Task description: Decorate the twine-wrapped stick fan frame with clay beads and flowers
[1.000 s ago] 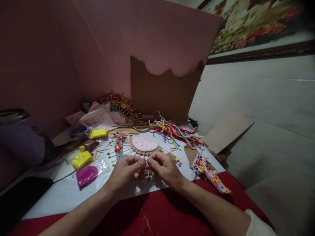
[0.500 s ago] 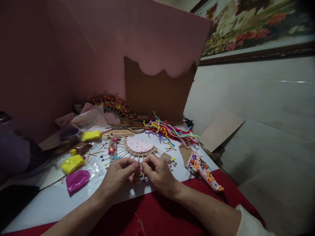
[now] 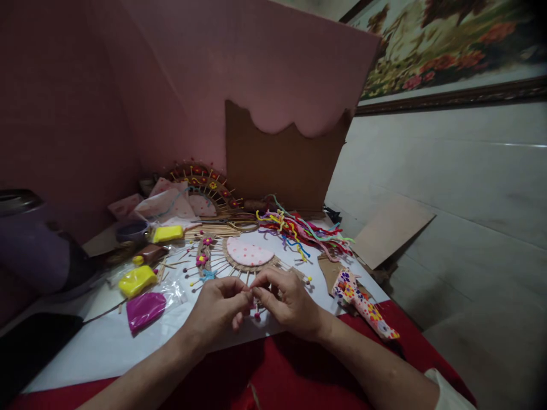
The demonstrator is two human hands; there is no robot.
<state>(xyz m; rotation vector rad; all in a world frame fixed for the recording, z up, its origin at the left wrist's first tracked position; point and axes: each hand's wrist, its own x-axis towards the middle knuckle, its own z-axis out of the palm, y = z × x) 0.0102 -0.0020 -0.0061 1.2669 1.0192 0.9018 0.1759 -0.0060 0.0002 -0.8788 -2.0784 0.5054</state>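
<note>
My hands pinching a tiny pink bit (image 3: 251,289) over the near side of the stick fan (image 3: 250,251).
Bit mostly hidden at my fingertips, shape unclear. Left hand (image 3: 222,304): thumb and index pressed together, other fingers loosely curled. Right hand (image 3: 286,300): same pinch, tips meeting the left's, rest folded in. Fan flat on white paper (image 3: 98,353), just beyond my fingers. Left of fan: flower strip (image 3: 204,253); nearer me, magenta pack (image 3: 146,312). Right: dotted floral piece (image 3: 365,304). Behind it: fuzzy stems (image 3: 299,228). Red cloth (image 3: 213,381) under my forearms.

Dim light, deepest gloom at left
</note>
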